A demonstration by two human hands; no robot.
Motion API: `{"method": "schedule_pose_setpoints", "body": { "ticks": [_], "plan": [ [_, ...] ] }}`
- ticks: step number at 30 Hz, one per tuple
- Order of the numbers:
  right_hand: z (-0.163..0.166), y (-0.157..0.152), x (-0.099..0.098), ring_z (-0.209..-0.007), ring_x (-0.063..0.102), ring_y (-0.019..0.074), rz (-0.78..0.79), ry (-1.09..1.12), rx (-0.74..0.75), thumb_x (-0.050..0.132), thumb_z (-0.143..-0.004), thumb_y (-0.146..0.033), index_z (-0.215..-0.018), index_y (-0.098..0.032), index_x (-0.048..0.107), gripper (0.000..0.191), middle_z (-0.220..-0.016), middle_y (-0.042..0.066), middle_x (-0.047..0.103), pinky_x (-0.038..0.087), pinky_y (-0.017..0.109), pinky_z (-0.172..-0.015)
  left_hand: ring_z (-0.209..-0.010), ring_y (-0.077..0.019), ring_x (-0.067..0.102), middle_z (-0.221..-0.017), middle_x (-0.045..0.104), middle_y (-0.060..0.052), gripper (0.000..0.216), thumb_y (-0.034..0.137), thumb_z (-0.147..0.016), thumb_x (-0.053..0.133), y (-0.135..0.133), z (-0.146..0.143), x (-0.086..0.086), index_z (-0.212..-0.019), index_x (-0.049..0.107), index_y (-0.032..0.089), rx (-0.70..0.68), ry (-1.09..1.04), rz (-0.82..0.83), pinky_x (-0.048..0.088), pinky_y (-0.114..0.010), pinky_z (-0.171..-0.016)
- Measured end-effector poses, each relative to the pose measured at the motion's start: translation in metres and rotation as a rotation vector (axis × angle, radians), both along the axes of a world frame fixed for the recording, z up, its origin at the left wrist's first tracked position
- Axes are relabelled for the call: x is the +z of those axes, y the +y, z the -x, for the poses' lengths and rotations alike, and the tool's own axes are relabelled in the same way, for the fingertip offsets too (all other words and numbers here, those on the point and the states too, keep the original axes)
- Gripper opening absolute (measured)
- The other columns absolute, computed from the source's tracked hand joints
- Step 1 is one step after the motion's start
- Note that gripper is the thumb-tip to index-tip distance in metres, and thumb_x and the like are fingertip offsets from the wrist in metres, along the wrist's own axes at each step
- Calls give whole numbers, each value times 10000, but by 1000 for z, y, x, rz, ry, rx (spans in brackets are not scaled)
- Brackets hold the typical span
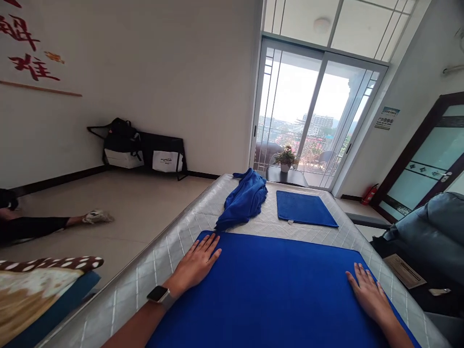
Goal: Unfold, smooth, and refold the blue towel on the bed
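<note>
Resting the open left hand (197,263) palm down on the left edge of a large bright-blue rectangular fabric sheet (282,290), close to its far left corner, with fingers nearly straight, slightly apart and closed on nothing. Laying the right hand (369,293) likewise flat and open at the right edge, a little nearer than the far right corner, gripping nothing. Wearing a grey-banded watch with a square dark face (158,294) on the left wrist. Spreading smooth, in the sheet's case, over the near part of a silvery quilted mattress (174,246), and running out of view at the near side. Seeing, just past the sheet's far left corner, a crumpled heap of blue cloth (248,195), too close to tell whether touching. Noting, toward the mattress's far right corner, a smaller flat blue rectangular mat (304,208) with a pale tag (290,222) at its near edge, apart from both sheet and heap. Facing, beyond the mattress's far edge, a leafy plant in a white pot (285,158) before sliding glass doors (290,96).
</note>
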State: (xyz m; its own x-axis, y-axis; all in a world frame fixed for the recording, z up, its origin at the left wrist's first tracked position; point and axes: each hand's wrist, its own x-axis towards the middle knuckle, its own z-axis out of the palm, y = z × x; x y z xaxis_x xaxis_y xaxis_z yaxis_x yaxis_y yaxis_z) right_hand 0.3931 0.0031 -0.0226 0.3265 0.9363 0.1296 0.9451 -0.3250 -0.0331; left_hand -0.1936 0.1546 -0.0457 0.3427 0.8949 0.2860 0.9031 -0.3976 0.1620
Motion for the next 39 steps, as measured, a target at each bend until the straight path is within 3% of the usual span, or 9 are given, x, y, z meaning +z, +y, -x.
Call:
{"method": "schedule_pose_setpoints", "body": {
  "ticks": [5, 9, 14, 18, 23, 27, 30, 34, 39],
  "plan": [
    [-9, 3, 1, -1487, 210, 280, -22, 38, -66, 167, -909, -568, -1490, -255, 411, 704, -1604, 55, 308, 207, 556, -1184, -1475, -263, 271, -1589, 343, -95, 607, 492, -1005, 288, 0, 1, 0, -1533, 294, 191, 3, 12, 4, 199, -502, -1208],
    [-10, 7, 2, -1483, 222, 291, -92, 110, -137, 131, -909, -592, -1527, -158, 331, 780, -1596, 109, 312, 205, 558, -1187, -1468, -269, 287, -1587, 345, -104, 584, 469, -1010, 278, -1, -1, 1, -1524, 324, 195, -17, 6, -35, 220, -504, -1199],
    [20, 5, 16, -1497, 174, 251, -298, 141, 58, 151, -947, -575, -1527, -169, 327, 730, -1612, 63, 281, 128, 494, -1225, -1460, -276, 306, -1578, 365, -107, 606, 503, -1001, 290, 0, -3, 0, -1520, 337, 193, 5, -11, -42, 215, -509, -1201],
    [87, 1, 37, -1492, 192, 227, -248, 202, 308, 225, -975, -576, -1532, -198, 321, 680, -1601, 32, 300, 156, 458, -1234, -1473, -279, 274, -1590, 331, -114, 647, 552, -995, 279, -2, -3, 6, -1526, 314, 183, -8, -22, 2, 193, -514, -1206],
    [220, -13, 60, -1483, 205, 210, -56, 254, 657, 245, -1021, -479, -1550, -273, 245, 568, -1603, -14, 264, 222, 471, -1224, -1485, -276, 240, -1605, 298, -91, 677, 599, -979, 300, -4, -4, 9, -1539, 271, 219, -10, -56, 31, 172, -512, -1211],
    [323, -16, 58, -1482, 202, 239, 34, 254, 880, 310, -1008, -500, -1560, -218, 188, 632, -1605, 37, 223, 224, 468, -1219, -1483, -273, 248, -1595, 329, -96, 650, 563, -988, 291, -4, -3, 6, -1535, 295, 210, -20, -26, -21, 196, -510, -1202],
    [378, -6, 47, -1484, 189, 253, 61, 303, 954, 321, -992, -543, -1549, -152, 232, 687, -1600, 87, 223, 210, 470, -1220, -1481, -275, 253, -1593, 341, -88, 606, 513, -996, 309, -7, -2, 7, -1531, 313, 229, -48, -12, -73, 227, -518, -1190],
    [416, 6, 35, -1491, 133, 285, 45, 347, 900, 293, -987, -564, -1548, -94, 203, 737, -1612, 120, 147, 188, 500, -1221, -1483, -275, 247, -1602, 319, -90, 561, 437, -1006, 328, -12, -4, 14, -1529, 321, 232, -60, 11, -89, 243, -523, -1184],
    [402, 3, 28, -1494, 104, 281, 87, 331, 882, 322, -974, -587, -1562, -148, 139, 757, -1619, 80, 99, 170, 501, -1227, -1481, -279, 253, -1603, 310, -100, 591, 483, -1004, 315, -13, -8, 18, -1528, 323, 210, -23, -11, -53, 233, -525, -1187]
  ]
}}
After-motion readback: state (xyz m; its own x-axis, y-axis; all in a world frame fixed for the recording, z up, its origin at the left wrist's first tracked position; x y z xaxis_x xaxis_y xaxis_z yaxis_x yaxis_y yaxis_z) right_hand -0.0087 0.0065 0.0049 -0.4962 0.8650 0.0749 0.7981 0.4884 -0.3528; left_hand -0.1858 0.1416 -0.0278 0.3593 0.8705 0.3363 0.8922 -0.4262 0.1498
